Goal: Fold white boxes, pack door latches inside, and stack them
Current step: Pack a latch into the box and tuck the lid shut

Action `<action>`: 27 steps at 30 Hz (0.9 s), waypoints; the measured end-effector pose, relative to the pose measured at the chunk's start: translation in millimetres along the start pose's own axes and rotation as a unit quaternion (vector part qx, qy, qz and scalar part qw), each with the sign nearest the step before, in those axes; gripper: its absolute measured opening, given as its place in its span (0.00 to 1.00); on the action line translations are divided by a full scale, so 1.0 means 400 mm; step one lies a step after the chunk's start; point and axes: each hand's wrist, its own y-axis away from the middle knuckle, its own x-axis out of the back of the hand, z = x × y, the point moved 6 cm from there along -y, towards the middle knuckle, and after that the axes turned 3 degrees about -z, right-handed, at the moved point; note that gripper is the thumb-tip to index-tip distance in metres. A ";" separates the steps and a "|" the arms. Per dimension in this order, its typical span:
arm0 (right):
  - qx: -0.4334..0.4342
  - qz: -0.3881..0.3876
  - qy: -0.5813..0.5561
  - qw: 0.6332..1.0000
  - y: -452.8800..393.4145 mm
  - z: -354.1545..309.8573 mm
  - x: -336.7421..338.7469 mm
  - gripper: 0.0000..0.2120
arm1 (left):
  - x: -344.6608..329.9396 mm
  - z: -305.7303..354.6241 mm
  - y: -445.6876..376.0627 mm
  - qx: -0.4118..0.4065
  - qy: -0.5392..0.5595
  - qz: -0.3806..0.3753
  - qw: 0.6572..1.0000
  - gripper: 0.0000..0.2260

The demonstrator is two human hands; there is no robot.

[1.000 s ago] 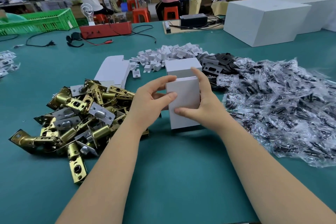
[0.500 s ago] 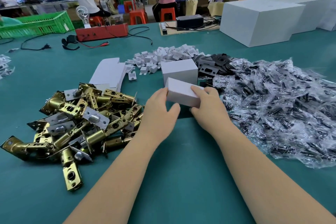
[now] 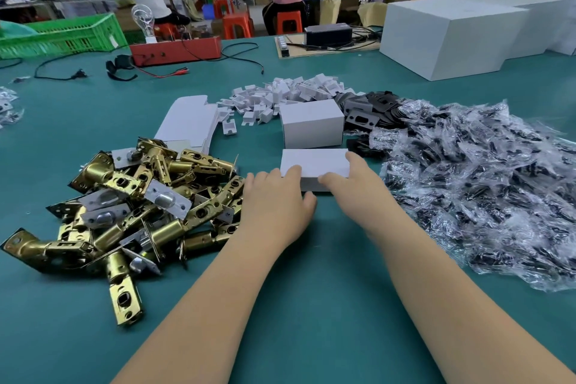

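Two boxes: closed small white cardboard box point(image 3: 314, 165) lies flat on green table point(image 3: 311, 305), just in front of second white cardboard box point(image 3: 311, 123)
Left hand point(image 3: 276, 199): fingers curled over box's near-left corner, thumb at its front edge
Right hand point(image 3: 358, 184): fingers wrapped on box's right end
Left side: heap of brass door latches point(image 3: 134, 206)
Behind latches: flat white box blanks point(image 3: 188, 121)
Right side: pile of clear plastic bags of black parts point(image 3: 483, 184)

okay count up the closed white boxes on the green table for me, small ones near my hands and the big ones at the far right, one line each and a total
Small closed white boxes: 2, the box under both hands and the box behind it
Large white boxes: 2 at least, the nearer one and a farther one, which is partly cut off at the frame edge
Total: 4
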 end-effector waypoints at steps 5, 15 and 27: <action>-0.018 0.025 -0.203 0.979 -0.022 0.013 0.002 0.28 | -0.017 0.008 -0.020 -0.053 -0.013 -0.023 0.998 0.24; -0.028 0.065 -0.221 0.973 -0.023 0.033 -0.030 0.29 | -0.023 -0.002 -0.037 -0.023 -0.054 -0.011 0.998 0.27; 0.037 0.010 -0.306 0.951 -0.019 -0.017 -0.061 0.03 | -0.041 -0.011 -0.046 -0.001 -0.021 -0.058 0.998 0.29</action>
